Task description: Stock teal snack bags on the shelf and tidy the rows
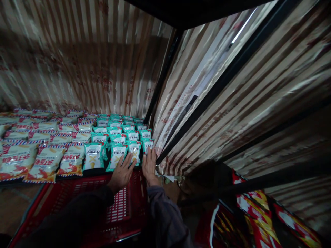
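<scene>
Rows of small teal-and-white snack bags stand at the right end of a dark shelf. My left hand (122, 172) lies with its fingers stretched out over the lower fronts of two front-row bags, a teal snack bag (117, 151) and the snack bag beside it (134, 148). At the row's right end, my right hand (149, 167) rests with straight fingers against the front of the corner snack bag (148, 143). Neither hand is wrapped round a bag. Another teal bag (93, 156) stands to the left, untouched.
Larger white-and-orange snack bags (68, 159) fill the shelf's left part. Below is a red plastic basket (69, 187). Striped sheeting (116, 69) hangs behind, and dark metal posts (165, 74) frame the corner. Red-and-yellow packets (254, 206) lie low at the right.
</scene>
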`<control>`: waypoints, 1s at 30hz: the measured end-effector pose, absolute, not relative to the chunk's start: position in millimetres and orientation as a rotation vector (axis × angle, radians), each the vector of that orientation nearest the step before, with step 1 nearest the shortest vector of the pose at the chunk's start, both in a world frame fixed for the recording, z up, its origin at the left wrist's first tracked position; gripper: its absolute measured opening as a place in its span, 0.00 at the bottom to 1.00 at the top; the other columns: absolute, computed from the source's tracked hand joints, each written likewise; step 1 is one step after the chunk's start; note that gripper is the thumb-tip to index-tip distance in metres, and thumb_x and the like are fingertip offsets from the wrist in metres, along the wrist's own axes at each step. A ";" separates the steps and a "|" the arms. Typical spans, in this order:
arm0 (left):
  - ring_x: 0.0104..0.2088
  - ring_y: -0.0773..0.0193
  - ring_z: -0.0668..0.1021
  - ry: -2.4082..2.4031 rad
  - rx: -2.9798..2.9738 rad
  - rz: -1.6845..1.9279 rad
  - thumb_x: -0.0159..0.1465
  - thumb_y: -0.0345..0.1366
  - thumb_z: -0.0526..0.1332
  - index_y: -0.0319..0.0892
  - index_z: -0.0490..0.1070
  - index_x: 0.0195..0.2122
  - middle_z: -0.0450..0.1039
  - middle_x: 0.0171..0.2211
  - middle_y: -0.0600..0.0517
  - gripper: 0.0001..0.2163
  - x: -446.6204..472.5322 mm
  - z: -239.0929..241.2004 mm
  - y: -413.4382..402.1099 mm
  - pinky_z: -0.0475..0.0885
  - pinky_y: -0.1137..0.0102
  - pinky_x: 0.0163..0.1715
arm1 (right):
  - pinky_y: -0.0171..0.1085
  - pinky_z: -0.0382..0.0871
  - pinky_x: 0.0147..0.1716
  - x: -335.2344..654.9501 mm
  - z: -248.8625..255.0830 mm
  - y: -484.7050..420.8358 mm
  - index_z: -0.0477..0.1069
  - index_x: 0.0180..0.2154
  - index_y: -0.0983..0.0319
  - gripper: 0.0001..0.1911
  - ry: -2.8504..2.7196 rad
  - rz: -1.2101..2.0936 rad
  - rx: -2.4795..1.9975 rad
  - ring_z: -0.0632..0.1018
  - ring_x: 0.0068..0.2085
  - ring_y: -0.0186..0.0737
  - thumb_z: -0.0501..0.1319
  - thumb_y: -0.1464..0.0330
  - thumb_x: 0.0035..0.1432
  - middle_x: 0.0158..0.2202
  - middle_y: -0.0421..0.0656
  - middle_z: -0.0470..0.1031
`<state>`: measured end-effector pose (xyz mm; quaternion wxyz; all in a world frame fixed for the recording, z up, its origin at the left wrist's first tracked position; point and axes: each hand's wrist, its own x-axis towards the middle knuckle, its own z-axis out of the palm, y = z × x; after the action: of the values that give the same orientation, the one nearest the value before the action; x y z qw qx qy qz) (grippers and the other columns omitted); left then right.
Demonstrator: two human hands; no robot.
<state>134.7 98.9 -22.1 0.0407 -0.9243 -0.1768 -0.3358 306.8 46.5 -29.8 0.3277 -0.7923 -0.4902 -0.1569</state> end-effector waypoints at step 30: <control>0.67 0.44 0.44 -1.439 -2.370 -1.317 0.65 0.32 0.52 0.34 0.54 0.64 0.39 0.68 0.35 0.25 44.3 -4.6 124.7 0.51 0.45 0.61 | 0.55 0.54 0.62 167.4 -18.0 70.4 0.48 0.65 0.60 0.26 -1.737 -0.288 -1.705 0.43 0.69 0.48 0.45 0.68 0.66 0.69 0.51 0.42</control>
<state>44.3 124.7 -4.6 0.0363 -0.7716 -0.4684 -0.4289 167.4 70.4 -18.0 0.3383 -0.6547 -0.6669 -0.1104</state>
